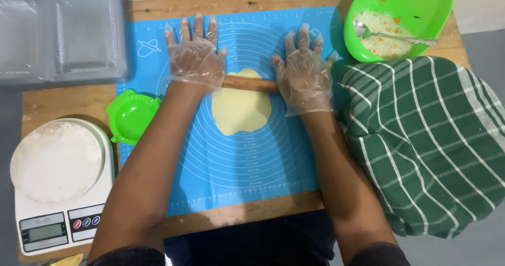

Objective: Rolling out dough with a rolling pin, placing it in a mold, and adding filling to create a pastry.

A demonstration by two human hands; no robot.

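Observation:
A flattened round of pale yellow dough (241, 110) lies in the middle of a blue silicone baking mat (247, 161). A wooden rolling pin (250, 84) lies across the far part of the dough. My left hand (195, 55), in a clear plastic glove, presses flat on the pin's left end with fingers spread. My right hand (305, 71), also gloved, presses flat on the pin's right end. Both palms hide the pin's ends.
A green bowl (421, 3) with rice filling and a spoon (405, 38) stands at the far right. A green-and-white striped cloth (436, 140) covers something at right. At left are a green dumpling press (130, 116), a flour plate (57, 161) on a kitchen scale (58, 226), and clear plastic containers (63, 32).

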